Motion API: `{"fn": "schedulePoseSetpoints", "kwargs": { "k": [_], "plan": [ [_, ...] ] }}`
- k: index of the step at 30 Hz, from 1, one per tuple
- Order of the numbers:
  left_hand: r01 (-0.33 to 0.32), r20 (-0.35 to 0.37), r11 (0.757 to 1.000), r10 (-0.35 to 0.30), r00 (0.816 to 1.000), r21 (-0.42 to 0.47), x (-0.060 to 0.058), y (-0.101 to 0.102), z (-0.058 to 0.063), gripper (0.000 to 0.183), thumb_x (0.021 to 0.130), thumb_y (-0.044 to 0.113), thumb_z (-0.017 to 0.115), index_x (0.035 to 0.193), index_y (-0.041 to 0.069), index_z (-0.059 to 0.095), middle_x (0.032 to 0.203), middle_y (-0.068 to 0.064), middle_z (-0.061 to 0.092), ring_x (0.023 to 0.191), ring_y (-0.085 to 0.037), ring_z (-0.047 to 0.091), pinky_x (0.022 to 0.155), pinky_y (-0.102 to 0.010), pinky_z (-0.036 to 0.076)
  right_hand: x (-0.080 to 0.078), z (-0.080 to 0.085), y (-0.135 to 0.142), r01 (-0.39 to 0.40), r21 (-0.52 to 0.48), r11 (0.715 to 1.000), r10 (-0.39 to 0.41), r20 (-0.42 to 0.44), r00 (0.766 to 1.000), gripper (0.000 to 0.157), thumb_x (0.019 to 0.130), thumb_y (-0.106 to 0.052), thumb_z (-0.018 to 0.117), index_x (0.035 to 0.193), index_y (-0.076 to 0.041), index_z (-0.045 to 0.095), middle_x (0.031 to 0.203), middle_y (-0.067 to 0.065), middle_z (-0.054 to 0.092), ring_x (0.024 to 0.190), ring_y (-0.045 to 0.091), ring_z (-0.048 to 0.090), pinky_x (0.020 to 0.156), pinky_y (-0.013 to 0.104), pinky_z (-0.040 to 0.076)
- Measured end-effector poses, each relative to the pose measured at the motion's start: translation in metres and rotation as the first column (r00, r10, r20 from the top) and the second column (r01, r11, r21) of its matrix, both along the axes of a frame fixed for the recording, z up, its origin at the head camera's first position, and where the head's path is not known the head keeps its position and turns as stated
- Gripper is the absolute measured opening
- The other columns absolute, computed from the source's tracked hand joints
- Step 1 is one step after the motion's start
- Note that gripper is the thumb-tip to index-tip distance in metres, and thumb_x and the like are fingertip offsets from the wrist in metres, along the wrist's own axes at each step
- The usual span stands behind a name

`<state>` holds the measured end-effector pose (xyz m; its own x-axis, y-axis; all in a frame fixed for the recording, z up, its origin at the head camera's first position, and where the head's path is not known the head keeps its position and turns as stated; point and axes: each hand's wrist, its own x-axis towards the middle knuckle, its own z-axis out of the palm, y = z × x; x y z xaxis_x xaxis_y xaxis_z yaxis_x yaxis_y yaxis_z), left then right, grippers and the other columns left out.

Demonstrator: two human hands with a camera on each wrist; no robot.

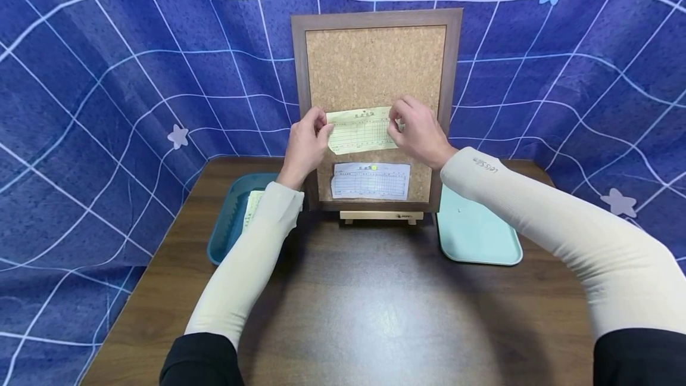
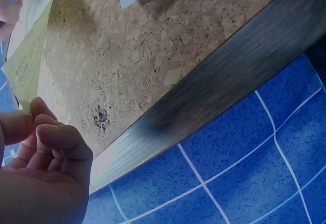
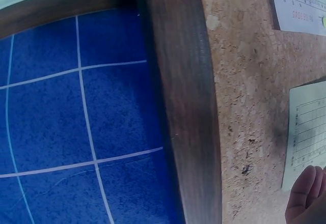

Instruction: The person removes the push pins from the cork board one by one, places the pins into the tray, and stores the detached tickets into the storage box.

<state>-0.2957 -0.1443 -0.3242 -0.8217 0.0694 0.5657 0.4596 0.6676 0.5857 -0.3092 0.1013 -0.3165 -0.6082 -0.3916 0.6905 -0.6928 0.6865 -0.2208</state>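
Note:
A pale yellow-green printed form (image 1: 359, 133) spans between my two hands in front of a wood-framed corkboard (image 1: 375, 64). My left hand (image 1: 305, 145) pinches its left edge between thumb and forefinger; in the left wrist view, the form (image 2: 31, 61) stands away from the cork at this end. My right hand (image 1: 420, 130) pinches the form near its upper right corner, covering that corner. Below it, a white form with blue lines (image 1: 370, 186) is fixed to the cork by a yellow-green pushpin (image 1: 374, 167) at its top edge.
The board leans on a small wooden stand (image 1: 382, 215) on a brown table (image 1: 375, 290). A dark teal tray (image 1: 218, 231) with pale green slips (image 1: 252, 206) lies left, partly behind my forearm. A mint tray (image 1: 477, 240) lies right. A blue curtain (image 1: 123, 106) hangs behind.

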Motion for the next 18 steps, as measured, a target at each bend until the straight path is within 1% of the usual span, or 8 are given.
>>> {"fn": "schedulePoseSetpoints", "kwargs": {
  "k": [5, 9, 18],
  "plan": [
    [0.016, -0.001, 1.0, -0.016, 1.0, 0.004, 0.002, -0.002, 0.002, 0.011, 0.091, 0.011, 0.061, 0.088, 0.008, 0.051, 0.072, -0.003, 0.056, 0.063, -0.017, 0.048, 0.059, -0.029, 0.036, 0.0, -0.001, 0.004, -0.004, -0.025, 1.0, 0.003, -0.021, 1.0, 0.005, 0.079, 0.001, 0.06, 0.081, -0.003, 0.057, 0.084, 0.007, 0.054, 0.079, 0.021, 0.056, 0.07, 0.036, 0.046],
    [0.021, -0.015, 1.0, -0.02, 1.0, 0.009, 0.003, -0.003, 0.002, 0.011, 0.091, 0.009, 0.062, 0.088, 0.007, 0.051, 0.073, -0.005, 0.056, 0.064, -0.018, 0.048, 0.06, -0.029, 0.036, 0.0, -0.002, 0.007, -0.006, -0.027, 1.0, 0.005, -0.036, 0.999, 0.005, 0.079, 0.001, 0.059, 0.08, -0.004, 0.057, 0.082, 0.007, 0.053, 0.077, 0.021, 0.055, 0.068, 0.036, 0.044],
    [0.017, -0.011, 1.0, -0.017, 1.0, 0.015, 0.006, -0.01, 0.001, 0.01, 0.091, 0.008, 0.061, 0.089, 0.004, 0.052, 0.073, -0.007, 0.056, 0.063, -0.019, 0.047, 0.059, -0.029, 0.035, 0.002, -0.009, 0.015, -0.002, -0.023, 1.0, 0.001, -0.031, 1.0, 0.008, 0.078, 0.001, 0.059, 0.081, -0.005, 0.055, 0.081, 0.004, 0.048, 0.072, 0.019, 0.048, 0.065, 0.033, 0.039]
  ]
}}
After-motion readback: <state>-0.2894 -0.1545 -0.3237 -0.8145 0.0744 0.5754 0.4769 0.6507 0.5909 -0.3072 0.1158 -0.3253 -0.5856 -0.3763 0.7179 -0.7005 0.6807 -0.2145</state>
